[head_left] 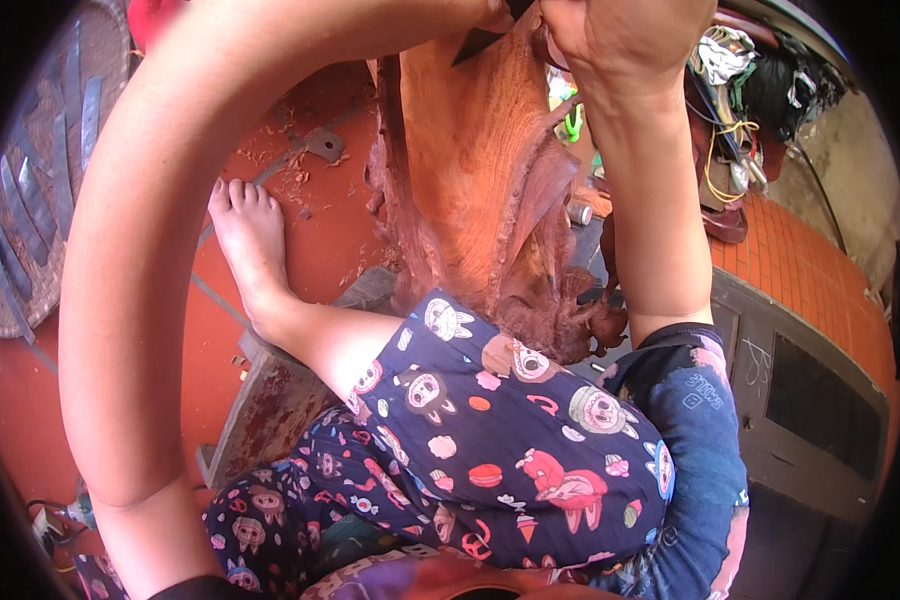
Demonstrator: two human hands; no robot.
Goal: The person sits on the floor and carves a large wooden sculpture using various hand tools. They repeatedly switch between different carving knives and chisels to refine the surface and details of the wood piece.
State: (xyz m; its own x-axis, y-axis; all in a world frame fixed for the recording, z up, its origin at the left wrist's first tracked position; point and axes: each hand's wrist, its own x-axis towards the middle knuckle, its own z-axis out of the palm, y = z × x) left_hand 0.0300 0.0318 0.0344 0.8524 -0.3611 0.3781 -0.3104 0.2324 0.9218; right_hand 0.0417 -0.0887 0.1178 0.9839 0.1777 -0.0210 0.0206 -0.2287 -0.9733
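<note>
A large piece of reddish-brown wood stands in front of my legs, its middle pared smooth and its sides and base rough and gnarled. My left arm arches over from the left, and my left hand is at the top edge above the wood, its fingers closed against a dark, pointed metal blade. The blade's tip lies over the wood's upper part; the rest is cut off. My right hand is beside the wood's upper right edge, with palm and wrist showing. Its fingers are beyond the frame.
At the left, a round woven tray holds several flat metal blades. Wood shavings and a holed metal plate lie by my bare foot. A worn wooden board is below. Cords and a dark panel are right.
</note>
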